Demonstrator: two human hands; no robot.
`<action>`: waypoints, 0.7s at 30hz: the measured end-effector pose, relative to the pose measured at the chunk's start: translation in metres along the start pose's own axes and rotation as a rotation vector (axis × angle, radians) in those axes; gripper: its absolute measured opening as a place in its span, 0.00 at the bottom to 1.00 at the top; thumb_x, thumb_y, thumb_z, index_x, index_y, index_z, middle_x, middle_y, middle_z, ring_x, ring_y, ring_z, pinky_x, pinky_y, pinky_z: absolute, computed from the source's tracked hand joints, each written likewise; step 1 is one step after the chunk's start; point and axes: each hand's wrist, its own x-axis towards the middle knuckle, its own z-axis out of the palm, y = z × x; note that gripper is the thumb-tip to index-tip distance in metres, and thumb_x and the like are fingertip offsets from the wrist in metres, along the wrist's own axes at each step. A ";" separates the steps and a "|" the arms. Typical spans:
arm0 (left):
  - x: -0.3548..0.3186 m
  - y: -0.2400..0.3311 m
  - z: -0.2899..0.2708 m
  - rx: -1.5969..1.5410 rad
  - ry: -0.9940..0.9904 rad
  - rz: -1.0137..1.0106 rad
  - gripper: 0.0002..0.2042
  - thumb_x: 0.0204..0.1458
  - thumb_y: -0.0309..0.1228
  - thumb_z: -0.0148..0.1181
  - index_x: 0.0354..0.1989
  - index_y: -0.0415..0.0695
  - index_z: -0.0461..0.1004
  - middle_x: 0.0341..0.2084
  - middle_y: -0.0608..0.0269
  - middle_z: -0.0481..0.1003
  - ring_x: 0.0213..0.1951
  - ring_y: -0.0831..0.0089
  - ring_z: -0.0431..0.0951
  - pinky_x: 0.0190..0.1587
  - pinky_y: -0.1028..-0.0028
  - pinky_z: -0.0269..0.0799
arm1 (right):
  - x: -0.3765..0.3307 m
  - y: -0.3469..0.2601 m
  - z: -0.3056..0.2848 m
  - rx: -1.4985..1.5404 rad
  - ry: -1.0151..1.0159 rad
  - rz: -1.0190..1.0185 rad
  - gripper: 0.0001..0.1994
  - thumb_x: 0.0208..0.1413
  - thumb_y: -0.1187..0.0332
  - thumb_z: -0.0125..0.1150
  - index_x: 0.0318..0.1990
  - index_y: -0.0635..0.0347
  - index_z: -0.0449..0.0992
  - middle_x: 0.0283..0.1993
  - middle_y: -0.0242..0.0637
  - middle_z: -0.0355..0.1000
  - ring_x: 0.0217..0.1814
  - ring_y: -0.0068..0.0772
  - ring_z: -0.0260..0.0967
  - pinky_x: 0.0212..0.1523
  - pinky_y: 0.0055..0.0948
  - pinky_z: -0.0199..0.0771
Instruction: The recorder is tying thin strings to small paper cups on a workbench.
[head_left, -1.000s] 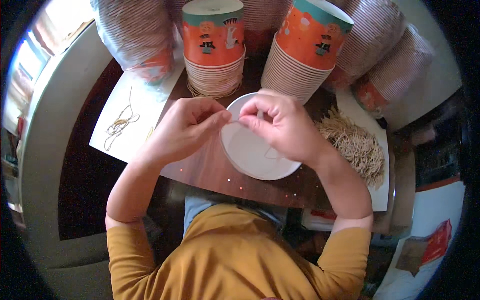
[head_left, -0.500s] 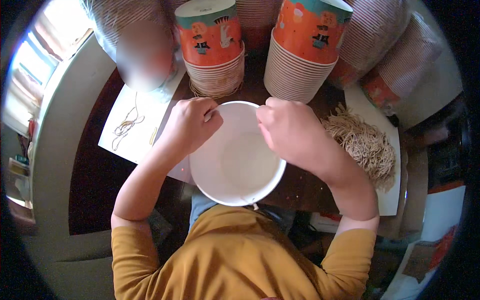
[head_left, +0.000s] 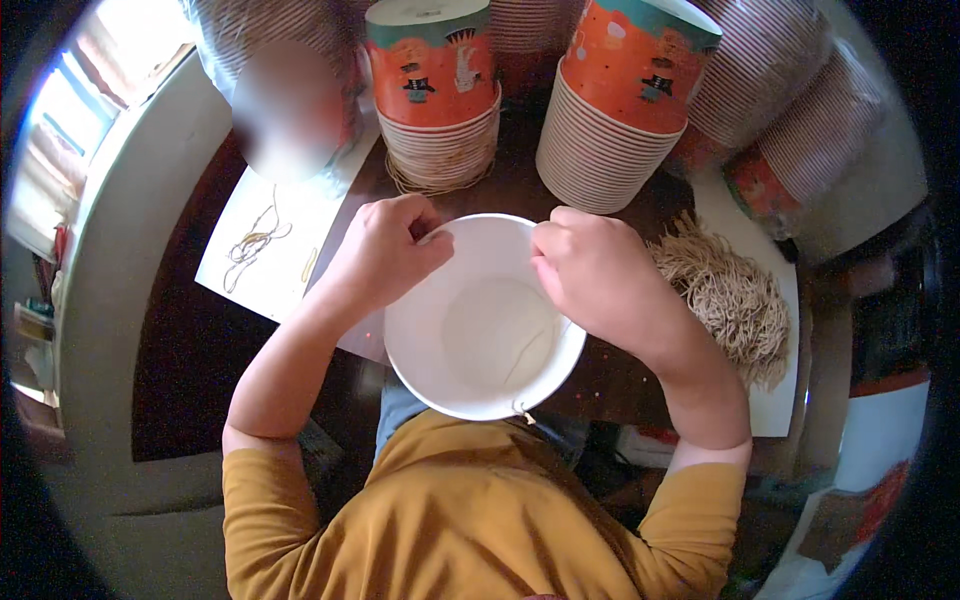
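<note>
A white round paper bucket (head_left: 470, 385) sits in front of me, tipped so that its open mouth faces up toward me. My left hand (head_left: 400, 250) is closed at the far left of its rim, with thumb and fingers pinched together. On the far right of the rim my right hand (head_left: 600, 275) is closed too, its fingertips partly hidden behind the knuckles. A short knotted cord (head_left: 524, 412) sticks out at the near rim. Inside the bucket a thin strand (head_left: 525, 355) shows against the pale bottom.
Behind the bucket stand two stacks of orange and green printed paper buckets, a left stack (head_left: 440, 110) and a right stack (head_left: 625, 110). A heap of beige cords (head_left: 730, 300) lies at right, on white card. Loose cord (head_left: 255, 245) lies on white paper at left. Plastic-wrapped stacks (head_left: 765, 70) rise behind.
The bucket and both hands have shifted slightly right and nearer in the picture. The thin strand inside the bucket now shows plainly. Both hands stay closed at the rim.
</note>
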 end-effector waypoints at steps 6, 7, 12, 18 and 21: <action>-0.010 -0.016 -0.005 -0.509 -0.129 -0.058 0.13 0.51 0.32 0.55 0.40 0.37 0.75 0.22 0.69 0.72 0.24 0.83 0.69 0.26 0.79 0.65 | 0.003 0.007 0.002 0.015 0.025 -0.060 0.03 0.48 0.74 0.60 0.30 0.63 0.74 0.31 0.44 0.68 0.33 0.48 0.71 0.34 0.41 0.72; -0.013 -0.013 -0.007 -0.524 -0.200 -0.100 0.14 0.52 0.32 0.54 0.43 0.37 0.74 0.24 0.70 0.72 0.25 0.84 0.69 0.27 0.80 0.65 | 0.004 0.011 0.003 0.013 0.024 -0.055 0.03 0.48 0.74 0.60 0.30 0.63 0.74 0.31 0.44 0.68 0.33 0.48 0.71 0.34 0.41 0.72; -0.040 -0.010 -0.002 -0.730 -0.326 -0.219 0.15 0.60 0.35 0.49 0.47 0.36 0.72 0.27 0.67 0.75 0.27 0.81 0.74 0.31 0.79 0.71 | 0.003 0.002 0.000 0.262 0.150 -0.107 0.05 0.50 0.74 0.61 0.31 0.65 0.72 0.35 0.42 0.68 0.33 0.40 0.70 0.36 0.33 0.71; -0.064 -0.016 0.014 -0.808 -0.332 -0.161 0.12 0.60 0.29 0.52 0.47 0.33 0.71 0.33 0.63 0.77 0.32 0.79 0.76 0.35 0.78 0.73 | -0.005 -0.029 0.006 0.640 -0.192 0.255 0.06 0.56 0.71 0.57 0.32 0.65 0.72 0.27 0.34 0.70 0.29 0.22 0.67 0.32 0.26 0.68; -0.065 -0.014 0.018 -0.771 -0.257 -0.140 0.11 0.58 0.26 0.55 0.47 0.33 0.71 0.30 0.63 0.77 0.31 0.82 0.75 0.35 0.79 0.73 | -0.004 -0.026 0.017 0.711 -0.250 0.423 0.06 0.57 0.70 0.56 0.32 0.64 0.73 0.26 0.29 0.70 0.27 0.17 0.65 0.30 0.24 0.68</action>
